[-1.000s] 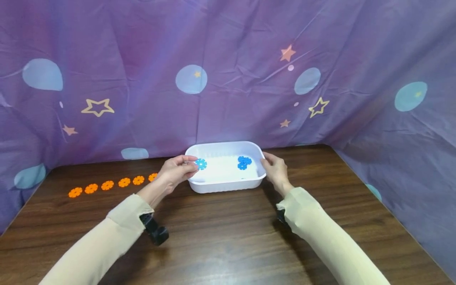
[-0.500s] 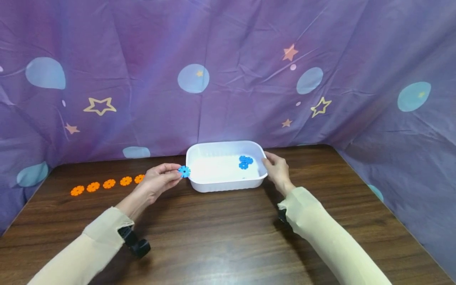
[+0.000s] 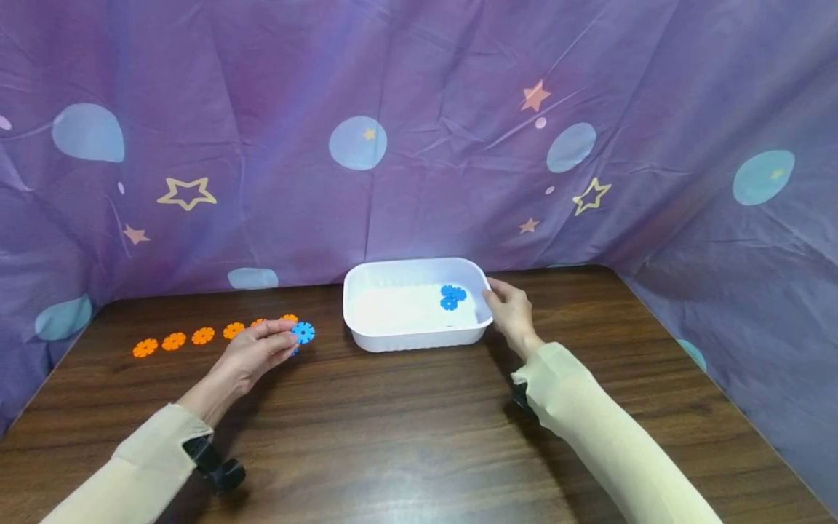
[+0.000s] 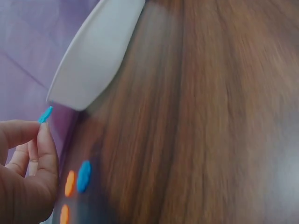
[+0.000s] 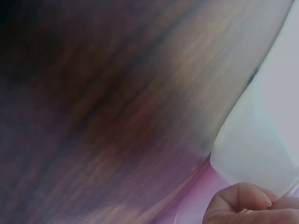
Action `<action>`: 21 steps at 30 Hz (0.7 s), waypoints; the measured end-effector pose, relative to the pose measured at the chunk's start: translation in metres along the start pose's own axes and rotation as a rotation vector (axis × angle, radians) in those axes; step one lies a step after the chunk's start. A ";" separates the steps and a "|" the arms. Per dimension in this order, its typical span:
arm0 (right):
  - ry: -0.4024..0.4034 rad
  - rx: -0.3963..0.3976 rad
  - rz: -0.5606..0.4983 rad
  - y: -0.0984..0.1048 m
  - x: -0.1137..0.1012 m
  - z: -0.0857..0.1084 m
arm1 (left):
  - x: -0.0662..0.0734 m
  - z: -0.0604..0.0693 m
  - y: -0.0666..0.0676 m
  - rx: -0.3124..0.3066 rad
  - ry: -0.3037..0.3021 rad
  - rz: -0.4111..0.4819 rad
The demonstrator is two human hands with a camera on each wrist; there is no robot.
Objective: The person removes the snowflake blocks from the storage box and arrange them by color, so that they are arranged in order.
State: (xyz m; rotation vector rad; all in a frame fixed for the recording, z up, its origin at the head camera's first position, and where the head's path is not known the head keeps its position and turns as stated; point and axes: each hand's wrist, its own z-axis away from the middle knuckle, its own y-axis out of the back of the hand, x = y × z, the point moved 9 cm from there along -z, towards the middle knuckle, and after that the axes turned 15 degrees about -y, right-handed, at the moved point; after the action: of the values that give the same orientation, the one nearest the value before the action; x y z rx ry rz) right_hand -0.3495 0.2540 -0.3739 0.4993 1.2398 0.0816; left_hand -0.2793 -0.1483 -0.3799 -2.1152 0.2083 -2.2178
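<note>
My left hand (image 3: 254, 355) pinches a blue notched plastic disc (image 3: 302, 332) between thumb and fingers, above the table left of the white tray (image 3: 419, 341). In the left wrist view that pinched disc (image 4: 45, 115) appears nearly edge-on. Below it, a second blue disc (image 4: 83, 176) lies on the table beside an orange disc (image 4: 69, 183); the hand mostly covers it in the head view. My right hand (image 3: 513, 314) grips the tray's right rim, thumb and fingers on either side of the wall. Several blue discs (image 3: 449, 298) lie clustered in the tray's right part.
Orange discs (image 3: 174, 341) form a row on the brown wooden table (image 3: 406, 429), left of the tray; my left hand partly hides the row's right part. A purple patterned cloth (image 3: 288, 167) hangs behind the table and along its right side.
My left hand has moved left and toward me, carrying the blue disc from over the tray's left end to beside the orange row. The right hand stays on the rim.
</note>
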 end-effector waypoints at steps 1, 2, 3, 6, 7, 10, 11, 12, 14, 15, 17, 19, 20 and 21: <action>-0.001 -0.001 0.000 0.000 0.000 0.000 | -0.001 0.001 0.004 0.002 0.002 -0.005; -0.001 -0.001 0.001 0.000 0.000 0.000 | -0.002 0.002 0.007 0.004 0.004 -0.013; -0.001 -0.001 0.002 0.000 0.000 0.000 | -0.003 0.003 0.011 0.008 0.006 -0.014; 0.002 0.005 0.010 0.000 -0.001 0.001 | -0.005 0.004 0.023 0.028 0.006 -0.036; 0.003 0.007 0.013 0.000 -0.001 0.001 | -0.007 0.004 0.027 0.036 0.004 -0.046; 0.005 0.008 0.023 0.000 -0.001 0.002 | -0.010 0.005 0.040 0.070 0.010 -0.065; 0.007 0.008 0.026 0.000 -0.002 0.002 | -0.011 0.005 0.044 0.081 0.013 -0.072; 0.009 0.009 0.029 0.000 -0.002 0.002 | -0.013 0.006 0.048 0.093 0.020 -0.087; 0.012 0.011 0.031 0.001 -0.002 0.002 | -0.014 0.006 0.056 0.118 0.041 -0.131; 0.014 0.011 0.031 0.001 -0.003 0.002 | -0.015 0.006 0.058 0.126 0.047 -0.155; 0.015 0.012 0.029 0.001 -0.002 0.001 | -0.016 0.006 0.063 0.140 0.064 -0.201; 0.014 0.012 0.029 0.001 -0.002 0.001 | -0.016 0.007 0.067 0.155 0.076 -0.239; 0.013 0.013 0.030 0.001 -0.002 0.001 | -0.016 0.007 0.069 0.159 0.076 -0.252; 0.012 0.013 0.032 0.000 -0.001 0.000 | -0.017 0.007 0.071 0.162 0.075 -0.268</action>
State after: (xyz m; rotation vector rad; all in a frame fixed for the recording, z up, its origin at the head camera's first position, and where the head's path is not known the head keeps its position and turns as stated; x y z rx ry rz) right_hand -0.3494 0.2538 -0.3724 0.5309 1.2454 0.1036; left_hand -0.2745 -0.2160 -0.4062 -2.0805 -0.2585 -2.3634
